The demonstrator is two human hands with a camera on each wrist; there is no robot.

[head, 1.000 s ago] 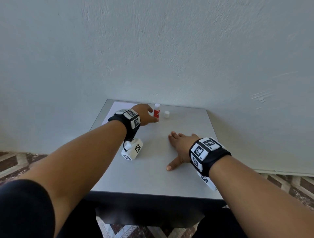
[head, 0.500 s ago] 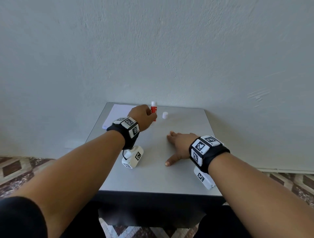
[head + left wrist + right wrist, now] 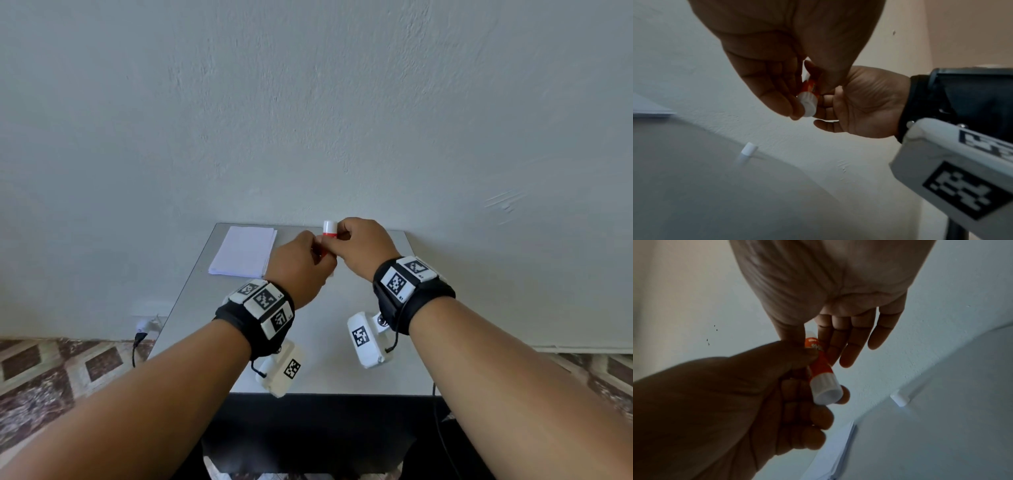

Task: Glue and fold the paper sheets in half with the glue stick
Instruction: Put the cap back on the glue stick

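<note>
Over the grey table [image 3: 308, 349], we are gripping the glue stick [image 3: 819, 368] in both hands, left hand [image 3: 301, 265] and right hand [image 3: 363, 250]; probably twisting it up before taking paper [image 3: 245, 250] from the far-left corner.

The right hand [image 3: 838, 293] pinches the upper part of the glue stick [image 3: 819, 369] between thumb and forefinger. The left hand [image 3: 725, 402] grips its orange barrel, white base outward. Below, the cap [image 3: 899, 398] and the paper sheets [image 3: 830, 457] lie on the counter [image 3: 941, 434].
</note>
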